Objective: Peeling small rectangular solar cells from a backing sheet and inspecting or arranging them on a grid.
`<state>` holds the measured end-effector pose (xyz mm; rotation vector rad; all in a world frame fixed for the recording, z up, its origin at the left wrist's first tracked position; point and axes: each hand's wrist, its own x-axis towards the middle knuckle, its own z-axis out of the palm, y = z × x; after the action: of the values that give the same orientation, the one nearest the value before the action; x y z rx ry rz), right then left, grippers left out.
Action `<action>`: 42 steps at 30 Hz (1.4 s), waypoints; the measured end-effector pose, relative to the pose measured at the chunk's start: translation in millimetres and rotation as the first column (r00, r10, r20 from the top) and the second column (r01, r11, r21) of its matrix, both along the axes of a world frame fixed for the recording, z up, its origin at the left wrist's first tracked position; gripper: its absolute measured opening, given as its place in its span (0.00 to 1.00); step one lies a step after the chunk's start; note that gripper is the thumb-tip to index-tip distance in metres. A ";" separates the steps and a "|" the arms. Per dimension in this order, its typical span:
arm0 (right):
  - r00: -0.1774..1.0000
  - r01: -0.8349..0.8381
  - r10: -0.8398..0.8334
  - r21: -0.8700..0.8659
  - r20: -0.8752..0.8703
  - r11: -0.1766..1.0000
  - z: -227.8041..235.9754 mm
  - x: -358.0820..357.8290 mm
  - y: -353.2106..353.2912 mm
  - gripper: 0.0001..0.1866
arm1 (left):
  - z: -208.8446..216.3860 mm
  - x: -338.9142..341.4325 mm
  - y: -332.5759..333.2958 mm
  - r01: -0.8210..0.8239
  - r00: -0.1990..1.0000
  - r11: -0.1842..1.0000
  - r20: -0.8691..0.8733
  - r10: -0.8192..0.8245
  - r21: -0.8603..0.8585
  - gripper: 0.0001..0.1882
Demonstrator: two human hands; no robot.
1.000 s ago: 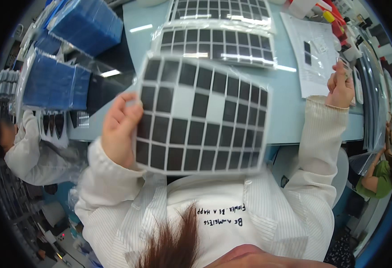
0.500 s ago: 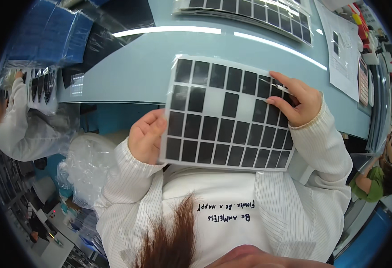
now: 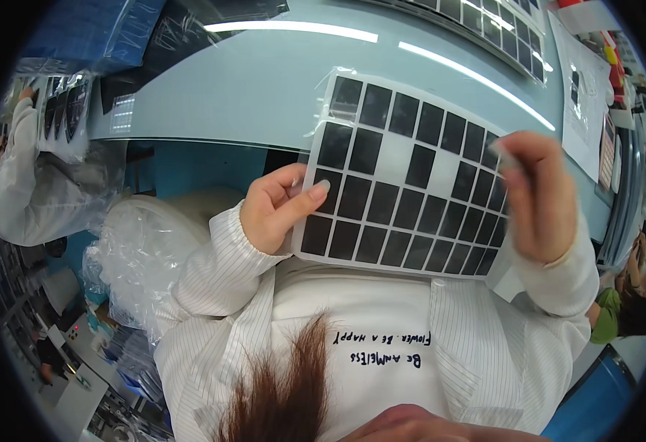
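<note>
The left hand [image 3: 273,215] is pinching the left edge of a white-backed sheet of dark rectangles [image 3: 404,193], the thumb pressing over one rectangle and the fingers going beneath. The right hand [image 3: 540,197] is hovering at the sheet's right edge, half curled and blurred; whether it is gripping anything, I cannot tell. The sheet is slanting between the two hands, overlapping the near edge of the glossy table [image 3: 242,85]. Two blank spaces are showing in its second row.

Hazards, as judged: only the left pinch is clearly securing the sheet, so a loosening thumb could be letting it slide or sag. Hard thumb pressure could be marking the rectangle underneath. A right fingertip catching a rectangle could be lifting or scratching it. Clear film [image 3: 332,78] is jutting at the corner ahead of the left hand, possibly inviting a snag. Ahead of the right hand, a stack of similar sheets [image 3: 485,26] is lying well apart, presenting little collision risk.
</note>
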<state>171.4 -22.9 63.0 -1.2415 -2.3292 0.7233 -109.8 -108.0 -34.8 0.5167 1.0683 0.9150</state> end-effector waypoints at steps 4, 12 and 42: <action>0.947 -0.322 0.322 -0.004 -0.005 0.947 -17.5 -47.6 -10.4 0.12 | -5.1 2.9 0.3 -0.009 0.998 1.000 0.061 0.010 -0.005 0.10; 0.921 -0.388 0.384 0.094 0.062 0.917 -47.4 -79.1 -10.4 0.10 | -1.2 5.1 -3.2 0.034 0.991 0.996 -0.133 -0.023 0.084 0.09; 0.855 -0.420 0.398 -0.007 0.334 0.908 -16.4 -72.1 -19.7 0.21 | 0.6 18.9 -11.3 -0.065 0.962 0.982 -0.251 0.109 0.176 0.08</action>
<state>99.3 -42.6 46.7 -0.8935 -2.9217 0.5937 -90.9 -119.3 -34.2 0.7485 1.2659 1.0394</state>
